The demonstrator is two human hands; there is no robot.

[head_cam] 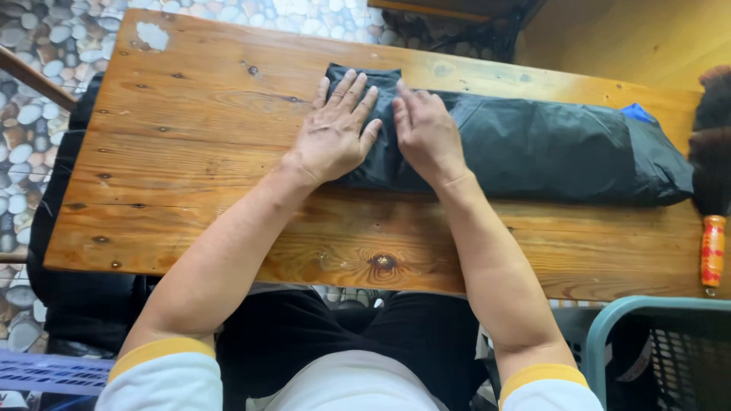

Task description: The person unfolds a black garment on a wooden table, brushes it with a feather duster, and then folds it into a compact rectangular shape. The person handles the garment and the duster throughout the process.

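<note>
Fingers [352,91] of left hand [333,135] and right hand [425,131] spread flat, gripping nothing, pressing the left end of a black folded garment [533,144] lying across the tabletop [213,152]. Probably soft, light, slightly slippery; best pinched at the folded edge.

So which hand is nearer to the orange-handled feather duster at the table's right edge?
Right. The right hand presses the folded black garment on the side toward the orange-handled feather duster; the left hand lies farther away.

Black folded garment [525,148] with a blue patch, on an orange-brown knotty wooden table [198,152]
</note>
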